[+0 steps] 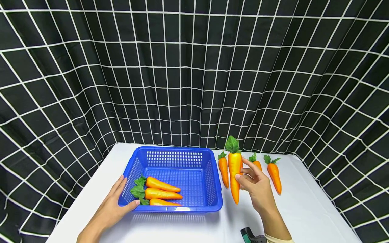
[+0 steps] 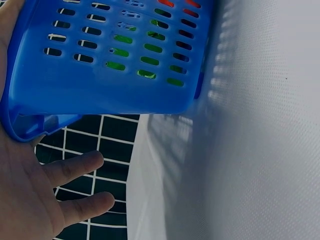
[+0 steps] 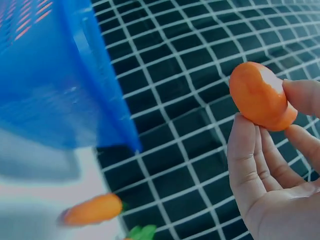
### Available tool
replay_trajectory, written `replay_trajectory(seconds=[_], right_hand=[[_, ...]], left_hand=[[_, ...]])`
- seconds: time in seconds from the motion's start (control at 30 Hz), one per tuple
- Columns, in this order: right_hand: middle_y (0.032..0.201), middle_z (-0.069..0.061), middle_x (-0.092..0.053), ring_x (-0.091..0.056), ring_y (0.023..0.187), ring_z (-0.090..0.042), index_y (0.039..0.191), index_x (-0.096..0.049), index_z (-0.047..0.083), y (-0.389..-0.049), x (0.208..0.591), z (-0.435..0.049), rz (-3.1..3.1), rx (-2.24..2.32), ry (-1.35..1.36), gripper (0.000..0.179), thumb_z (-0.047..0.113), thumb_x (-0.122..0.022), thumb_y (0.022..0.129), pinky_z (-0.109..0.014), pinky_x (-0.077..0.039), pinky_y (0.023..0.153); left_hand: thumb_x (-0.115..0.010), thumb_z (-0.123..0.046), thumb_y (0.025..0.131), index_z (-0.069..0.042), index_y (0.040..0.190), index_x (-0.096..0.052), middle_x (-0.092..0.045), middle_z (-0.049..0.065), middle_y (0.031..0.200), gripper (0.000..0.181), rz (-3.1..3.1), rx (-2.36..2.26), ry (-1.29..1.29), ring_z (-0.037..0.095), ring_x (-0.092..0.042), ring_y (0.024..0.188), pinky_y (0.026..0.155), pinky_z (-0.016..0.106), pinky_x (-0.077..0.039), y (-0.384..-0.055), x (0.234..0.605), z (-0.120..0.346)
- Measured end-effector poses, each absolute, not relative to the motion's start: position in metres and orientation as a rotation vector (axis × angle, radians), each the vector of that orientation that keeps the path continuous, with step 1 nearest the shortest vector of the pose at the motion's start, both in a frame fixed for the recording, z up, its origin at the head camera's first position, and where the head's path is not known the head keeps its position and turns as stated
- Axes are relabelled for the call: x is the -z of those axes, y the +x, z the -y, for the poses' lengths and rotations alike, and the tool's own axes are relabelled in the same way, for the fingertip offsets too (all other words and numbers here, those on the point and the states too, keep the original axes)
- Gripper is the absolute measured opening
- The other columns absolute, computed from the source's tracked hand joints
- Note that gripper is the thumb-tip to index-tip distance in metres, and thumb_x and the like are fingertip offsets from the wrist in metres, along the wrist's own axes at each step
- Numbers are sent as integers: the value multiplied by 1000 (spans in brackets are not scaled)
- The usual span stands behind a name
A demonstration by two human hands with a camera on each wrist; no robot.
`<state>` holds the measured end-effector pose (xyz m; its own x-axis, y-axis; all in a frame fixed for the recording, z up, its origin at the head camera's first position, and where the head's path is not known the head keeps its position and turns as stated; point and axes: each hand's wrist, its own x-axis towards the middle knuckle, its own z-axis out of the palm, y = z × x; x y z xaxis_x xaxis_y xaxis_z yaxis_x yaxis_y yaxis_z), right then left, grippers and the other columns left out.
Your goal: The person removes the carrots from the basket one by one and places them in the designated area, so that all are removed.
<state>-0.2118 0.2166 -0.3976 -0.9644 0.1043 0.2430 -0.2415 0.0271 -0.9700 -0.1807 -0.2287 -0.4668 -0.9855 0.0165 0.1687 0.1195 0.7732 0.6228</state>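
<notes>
My right hand (image 1: 258, 185) pinches a carrot (image 1: 234, 168) with a leafy green top, held above the table to the right of the basket, root tip down. In the right wrist view the held carrot (image 3: 257, 95) appears end-on between thumb and fingers. My left hand (image 1: 110, 206) rests at the near left corner of a blue plastic basket (image 1: 219, 192), thumb on the front rim and fingers along the left side. The left wrist view shows two straight, spread fingers (image 2: 75, 167). Inside the basket lie three carrots (image 1: 162, 194), leaves toward the left.
On the white table (image 1: 307, 202), one carrot (image 1: 223, 172) lies beside the basket, another carrot (image 1: 257, 164) is partly behind my right hand, and a third carrot (image 1: 275, 179) lies farther right. A black curtain (image 1: 188, 67) with white grid lines surrounds the table.
</notes>
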Motion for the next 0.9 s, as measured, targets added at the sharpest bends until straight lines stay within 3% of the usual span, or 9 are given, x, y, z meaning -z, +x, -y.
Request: replay_trajectory(seconds=[0.1, 0.9], right_hand=[[99, -16, -60, -68, 82, -23, 141, -49, 7, -208, 407, -222, 2061, -2062, 97, 61, -2, -72, 85, -39, -58, 66], [96, -17, -60, -66, 71, -20, 139, -49, 8, -189, 457, -230, 2142, -2155, -131, 66, -6, -73, 79, -40, -57, 59]], left_hand=[[-73, -52, 80, -1, 151, -27, -17, 15, 157, 99, 2784, 1012, -123, 49, -25, 135, 100, 67, -26, -179, 467, 229], [-73, -52, 80, -3, 152, -25, -15, 12, 159, 99, 2789, 1032, -121, 48, -23, 136, 101, 68, -24, -182, 467, 229]])
